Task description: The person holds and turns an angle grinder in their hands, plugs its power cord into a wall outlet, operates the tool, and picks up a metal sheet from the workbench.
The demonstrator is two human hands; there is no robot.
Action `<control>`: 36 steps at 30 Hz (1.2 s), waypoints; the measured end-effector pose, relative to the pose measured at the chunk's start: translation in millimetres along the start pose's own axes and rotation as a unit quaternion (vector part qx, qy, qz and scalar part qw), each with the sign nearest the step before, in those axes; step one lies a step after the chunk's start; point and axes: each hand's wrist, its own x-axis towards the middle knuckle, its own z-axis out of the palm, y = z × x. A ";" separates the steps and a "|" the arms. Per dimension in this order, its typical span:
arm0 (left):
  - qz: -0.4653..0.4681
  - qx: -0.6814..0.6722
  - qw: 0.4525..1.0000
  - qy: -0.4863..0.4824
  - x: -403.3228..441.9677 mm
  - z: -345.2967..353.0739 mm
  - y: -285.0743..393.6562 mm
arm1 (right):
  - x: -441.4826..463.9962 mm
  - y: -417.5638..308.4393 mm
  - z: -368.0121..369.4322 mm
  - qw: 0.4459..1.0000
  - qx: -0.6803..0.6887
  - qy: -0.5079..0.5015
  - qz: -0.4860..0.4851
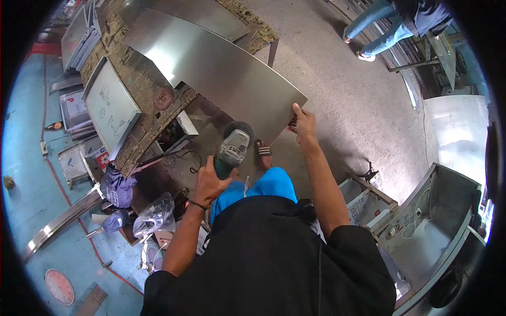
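Note:
My left hand (pixel 211 183) is wrapped round the green body of an angle grinder (pixel 234 148). The grinder's dark disc points away from me, close to the near edge of a large, shiny metal sheet (pixel 232 66). I cannot tell whether the disc touches the sheet. At the sheet's right corner, my right hand (pixel 304 125) grips the edge, thumb on top and fingers partly hidden beneath. The sheet's far end lies over a worn wooden workbench (pixel 139 79), while its near end juts out past the bench.
A shallow metal tray with handwriting (pixel 109 105) and a round reddish disc (pixel 164 98) rest on the bench. A person in jeans (pixel 387 31) stands at upper right. Open metal cabinets (pixel 443 210) are at right. Plastic wrap (pixel 154 217) and clutter lie at left.

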 end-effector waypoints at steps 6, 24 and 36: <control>0.020 0.013 0.998 -0.058 -15.8 17.5 13.4 | 2.8 0.9 -0.7 1.000 0.000 0.002 0.008; 0.071 0.029 0.996 -0.050 -22.9 33.3 2.2 | 1.5 -4.0 1.6 1.000 0.016 0.008 0.014; -0.009 -0.044 0.998 0.040 -47.2 0.4 -34.0 | 1.8 4.5 1.3 0.999 0.031 -0.020 -0.014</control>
